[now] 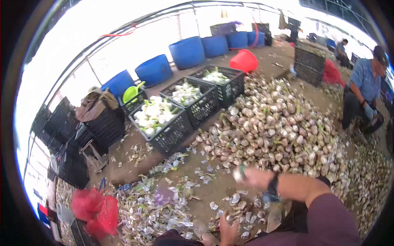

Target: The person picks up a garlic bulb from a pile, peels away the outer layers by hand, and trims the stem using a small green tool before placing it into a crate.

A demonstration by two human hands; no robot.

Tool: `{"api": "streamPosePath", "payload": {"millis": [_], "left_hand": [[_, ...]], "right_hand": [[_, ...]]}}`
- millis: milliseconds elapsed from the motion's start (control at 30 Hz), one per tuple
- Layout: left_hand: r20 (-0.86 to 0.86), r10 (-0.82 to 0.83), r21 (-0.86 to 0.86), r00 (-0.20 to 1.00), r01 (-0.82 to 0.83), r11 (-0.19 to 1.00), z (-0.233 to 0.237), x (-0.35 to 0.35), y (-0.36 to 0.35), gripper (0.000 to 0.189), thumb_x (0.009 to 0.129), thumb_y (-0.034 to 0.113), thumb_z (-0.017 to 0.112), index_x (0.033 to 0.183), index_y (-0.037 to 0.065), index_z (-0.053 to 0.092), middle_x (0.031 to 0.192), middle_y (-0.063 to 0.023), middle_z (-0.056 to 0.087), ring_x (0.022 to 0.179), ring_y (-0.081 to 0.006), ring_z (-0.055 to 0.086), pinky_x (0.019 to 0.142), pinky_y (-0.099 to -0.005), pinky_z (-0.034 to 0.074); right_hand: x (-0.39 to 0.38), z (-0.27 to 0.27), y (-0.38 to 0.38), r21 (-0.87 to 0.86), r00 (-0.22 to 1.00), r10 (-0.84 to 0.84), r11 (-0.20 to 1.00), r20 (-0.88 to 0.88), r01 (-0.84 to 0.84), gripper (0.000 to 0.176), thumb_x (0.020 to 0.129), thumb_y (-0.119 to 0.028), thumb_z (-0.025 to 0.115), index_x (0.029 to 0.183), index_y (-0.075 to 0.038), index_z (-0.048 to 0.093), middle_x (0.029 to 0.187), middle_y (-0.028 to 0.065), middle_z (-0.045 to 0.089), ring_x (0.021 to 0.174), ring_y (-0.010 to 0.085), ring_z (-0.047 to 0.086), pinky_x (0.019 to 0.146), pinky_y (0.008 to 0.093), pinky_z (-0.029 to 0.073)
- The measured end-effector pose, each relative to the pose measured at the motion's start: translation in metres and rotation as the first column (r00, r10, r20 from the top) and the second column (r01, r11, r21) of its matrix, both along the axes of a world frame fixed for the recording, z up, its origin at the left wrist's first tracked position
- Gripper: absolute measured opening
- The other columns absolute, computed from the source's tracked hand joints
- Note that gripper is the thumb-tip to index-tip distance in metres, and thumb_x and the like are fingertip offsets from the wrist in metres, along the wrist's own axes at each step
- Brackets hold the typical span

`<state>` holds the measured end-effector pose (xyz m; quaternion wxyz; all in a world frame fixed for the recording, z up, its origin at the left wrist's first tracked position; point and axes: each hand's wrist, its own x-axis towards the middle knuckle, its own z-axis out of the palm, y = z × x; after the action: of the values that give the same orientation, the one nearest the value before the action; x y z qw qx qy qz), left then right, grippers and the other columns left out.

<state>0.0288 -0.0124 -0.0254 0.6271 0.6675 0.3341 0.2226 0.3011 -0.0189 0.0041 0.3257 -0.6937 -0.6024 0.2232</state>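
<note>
My right hand (257,178), blurred by motion, is stretched out to the left at the near edge of a large pile of garlic bulbs (271,127). Its fingers are closed around a whitish garlic bulb (238,174) with a bit of green beside it. Low in the view, my left hand (228,230) hovers over loose peelings (246,213), thumb and finger apart, holding nothing that I can see. Beyond, three black crates hold white, cleaned garlic: the near crate (170,133), the middle crate (201,106) and the far crate (234,88).
Blue tubs (186,53) line the back. A red bucket (244,61) lies tipped beside the pile. Red mesh bags (96,211) and stacked black crates (100,123) are at left. A co-worker (365,86) crouches at right; another person (342,53) sits farther off.
</note>
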Motion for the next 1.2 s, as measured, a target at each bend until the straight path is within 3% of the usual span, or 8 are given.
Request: {"api": "streamPosePath", "payload": {"millis": [233,300,367,467,567,800,1033,1200], "left_hand": [[-0.076,0.028,-0.387,0.997,-0.055,0.92,0.024,0.024,-0.003,0.051,0.082,-0.001,0.055,0.129,-0.004,0.035,0.121,-0.0149,0.046,0.102,-0.0192,0.053,0.083,-0.0296,0.046],[-0.054,0.082,-0.352,0.995,-0.096,0.931,0.01,0.022,0.001,0.046,0.085,-0.001,0.053,0.128,-0.002,0.037,0.12,-0.0123,0.046,0.1,-0.0194,0.054,0.079,-0.0291,0.048],[-0.103,0.09,-0.304,0.991,-0.117,0.946,-0.002,0.02,0.004,0.044,0.086,0.0,0.052,0.128,-0.002,0.038,0.122,-0.0122,0.046,0.103,-0.0189,0.053,0.081,-0.0278,0.047],[-0.155,0.075,-0.366,0.985,-0.128,0.922,0.002,0.029,0.004,0.048,0.082,-0.006,0.05,0.128,-0.003,0.035,0.121,-0.0133,0.045,0.102,-0.0195,0.054,0.08,-0.0281,0.047],[-0.165,0.065,-0.387,0.984,-0.125,0.913,-0.006,0.037,0.005,0.047,0.082,-0.006,0.05,0.126,-0.003,0.036,0.12,-0.0124,0.046,0.101,-0.0192,0.054,0.078,-0.0272,0.047],[-0.17,0.064,-0.399,0.983,-0.128,0.908,-0.011,0.045,0.005,0.042,0.082,-0.001,0.054,0.122,-0.002,0.042,0.116,-0.0111,0.048,0.1,-0.0191,0.054,0.083,-0.0295,0.047],[-0.158,0.103,-0.415,0.982,-0.16,0.896,-0.025,0.034,0.01,0.058,0.081,-0.001,0.053,0.136,-0.002,0.032,0.127,-0.0142,0.045,0.107,-0.02,0.052,0.091,-0.0297,0.042],[0.165,0.082,-0.609,0.983,0.036,0.792,-0.02,0.018,0.015,0.06,0.086,-0.006,0.047,0.14,0.003,0.024,0.132,-0.014,0.043,0.118,-0.0226,0.046,0.098,-0.034,0.04]], "right_hand": [[0.001,0.051,0.112,0.142,0.597,-0.117,0.919,-0.794,0.369,0.012,0.082,-0.016,0.058,0.085,-0.006,0.062,0.075,0.0099,0.063,0.059,0.024,0.057,0.056,0.0367,0.046],[-0.033,-0.063,0.11,0.362,0.893,-0.162,0.872,-0.419,0.328,0.011,0.079,-0.012,0.055,0.078,-0.004,0.062,0.079,0.0165,0.063,0.064,0.0314,0.058,0.062,0.0413,0.046],[-0.061,-0.126,0.057,-0.08,0.937,-0.2,0.979,-0.286,0.185,0.019,0.08,-0.014,0.054,0.094,-0.005,0.064,0.089,0.0154,0.066,0.084,0.0304,0.061,0.076,0.0381,0.047],[-0.026,-0.188,-0.042,-0.535,0.598,-0.768,0.612,-0.227,0.583,0.035,0.071,-0.012,0.061,0.105,-0.008,0.063,0.098,0.0175,0.065,0.088,0.0313,0.062,0.076,0.0405,0.047],[0.028,-0.208,-0.09,-0.157,0.28,-0.956,0.264,0.09,0.952,0.034,0.068,-0.003,0.053,0.101,-0.003,0.062,0.114,0.0257,0.05,0.104,0.0428,0.043,0.085,0.0481,0.038],[0.078,-0.327,-0.114,-0.567,0.192,-0.977,0.21,-0.092,0.797,0.032,0.073,-0.005,0.056,0.103,-0.008,0.067,0.101,0.0211,0.062,0.092,0.0353,0.059,0.076,0.0421,0.048],[-0.018,-0.134,-0.07,-0.32,0.914,-0.385,0.888,-0.127,0.33,0.022,0.078,-0.009,0.06,0.098,-0.012,0.068,0.09,0.0138,0.066,0.081,0.0324,0.062,0.073,0.0381,0.049],[-0.073,-0.025,-0.06,-0.18,0.9,-0.052,0.983,-0.433,-0.03,0.018,0.083,-0.019,0.064,0.097,-0.009,0.065,0.088,0.0115,0.066,0.077,0.0258,0.062,0.068,0.0326,0.047]]}}
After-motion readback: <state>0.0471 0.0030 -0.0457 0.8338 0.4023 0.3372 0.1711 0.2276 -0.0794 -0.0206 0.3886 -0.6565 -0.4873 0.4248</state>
